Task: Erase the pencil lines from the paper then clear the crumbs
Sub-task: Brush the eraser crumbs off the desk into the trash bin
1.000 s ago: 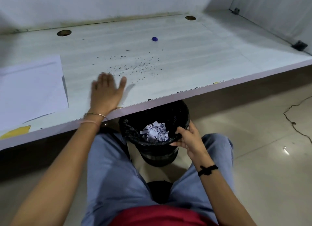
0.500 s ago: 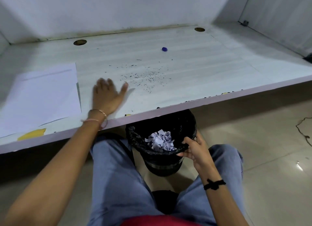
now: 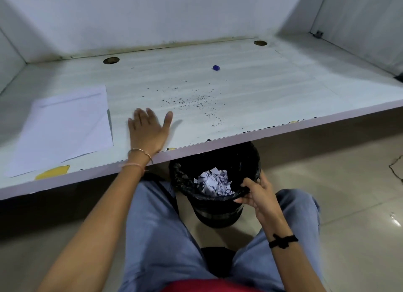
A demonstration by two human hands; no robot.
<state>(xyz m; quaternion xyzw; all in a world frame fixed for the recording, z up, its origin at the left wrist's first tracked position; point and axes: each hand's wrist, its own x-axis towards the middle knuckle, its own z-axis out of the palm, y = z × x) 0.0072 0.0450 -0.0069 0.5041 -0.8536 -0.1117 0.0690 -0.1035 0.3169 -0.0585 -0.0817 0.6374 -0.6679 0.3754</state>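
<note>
White desk (image 3: 272, 99) — paper (image 3: 65, 128) on the left, dark crumbs (image 3: 194, 102) scattered mid-desk, small blue round thing (image 3: 216, 67) further back — two holes (image 3: 111, 60) along the back.

1. The white paper (image 3: 63, 126) is lying flat on the desk (image 3: 283, 91) at my left.
2. The dark crumbs (image 3: 192, 102) are lying scattered on the bare desk, right of the paper and apart from it.
3. The black-lined bin (image 3: 218, 213) is standing partly under the front edge, my right hand (image 3: 259, 195) gripping its rim.

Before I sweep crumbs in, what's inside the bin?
Torn paper scraps sit on top, inside a black liner. Anything beneath them is hidden, and the desk covers the bin's far part.
</note>
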